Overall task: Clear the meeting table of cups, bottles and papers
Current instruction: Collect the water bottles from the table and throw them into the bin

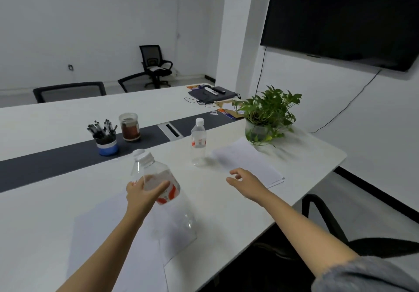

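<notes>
bottles (198, 142): 3 | paper sheets (247, 162): 3 | jar (129, 126): 1 | plant (267, 112): 1

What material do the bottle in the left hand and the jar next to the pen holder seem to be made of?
The bottle in the left hand: thin clear plastic, glossy, since it is see-through with a ribbed white screw cap. The jar: clear glass or hard plastic, I cannot tell which; its brown content shows through the wall.
</notes>
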A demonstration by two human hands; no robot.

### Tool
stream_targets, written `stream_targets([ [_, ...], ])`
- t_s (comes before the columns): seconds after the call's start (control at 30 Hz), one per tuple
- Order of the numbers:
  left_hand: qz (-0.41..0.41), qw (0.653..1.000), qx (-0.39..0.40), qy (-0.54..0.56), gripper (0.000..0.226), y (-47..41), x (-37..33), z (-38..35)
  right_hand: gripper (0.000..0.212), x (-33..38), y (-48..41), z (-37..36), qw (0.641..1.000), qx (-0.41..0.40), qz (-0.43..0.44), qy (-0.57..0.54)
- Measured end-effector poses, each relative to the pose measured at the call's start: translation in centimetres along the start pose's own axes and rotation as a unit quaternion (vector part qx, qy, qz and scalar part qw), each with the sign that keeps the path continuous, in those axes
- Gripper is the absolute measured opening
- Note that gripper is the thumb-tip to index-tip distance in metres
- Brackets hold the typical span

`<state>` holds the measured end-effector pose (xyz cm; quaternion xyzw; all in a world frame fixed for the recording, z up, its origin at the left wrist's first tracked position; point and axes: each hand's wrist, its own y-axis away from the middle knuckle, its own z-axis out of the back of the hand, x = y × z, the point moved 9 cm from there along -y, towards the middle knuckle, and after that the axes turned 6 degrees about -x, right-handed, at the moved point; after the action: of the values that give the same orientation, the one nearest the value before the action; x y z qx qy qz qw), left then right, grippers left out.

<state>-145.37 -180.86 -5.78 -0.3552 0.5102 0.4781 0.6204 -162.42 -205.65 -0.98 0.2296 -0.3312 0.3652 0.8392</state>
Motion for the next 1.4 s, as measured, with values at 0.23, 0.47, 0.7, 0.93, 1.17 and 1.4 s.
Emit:
stream_targets([
  [0.23, 0.0, 0.997, -0.082, -0.011, 0.096, -2.4, -1.1, 1.9, 0.047, 1.6, -6.8, -2.6, 0.999, 0.004, 0.02, 0.04],
  [0.47, 0.021, 0.984, -0.175, 0.0, 0.092, -3.0, -1.4, 3.2, 0.045, 6.9, -16.3, -3.0, 0.988, -0.012, 0.111, 0.108],
  [0.7, 0.055, 0.95, -0.307, 0.013, 0.114, -2.1, 1.6, 5.9, 0.051, 11.4, -23.8, -2.0, 0.947, -0.051, 0.223, 0.225],
  [0.93, 0.048, 0.915, -0.4, -0.012, 0.105, 1.3, 1.9, 9.6, 0.04, 11.6, -27.6, -4.3, 0.935, 0.019, 0.235, 0.266],
  [1.17, 0.055, 0.891, -0.45, -0.027, 0.095, 7.1, 2.1, 13.3, 0.025, 15.4, -20.8, -8.4, 0.923, 0.024, 0.312, 0.224],
  [1.4, 0.035, 0.845, -0.527, -0.082, 0.092, 19.3, 0.2, 20.7, 0.054, 25.6, 0.0, -15.6, 0.861, 0.151, 0.476, 0.093],
])
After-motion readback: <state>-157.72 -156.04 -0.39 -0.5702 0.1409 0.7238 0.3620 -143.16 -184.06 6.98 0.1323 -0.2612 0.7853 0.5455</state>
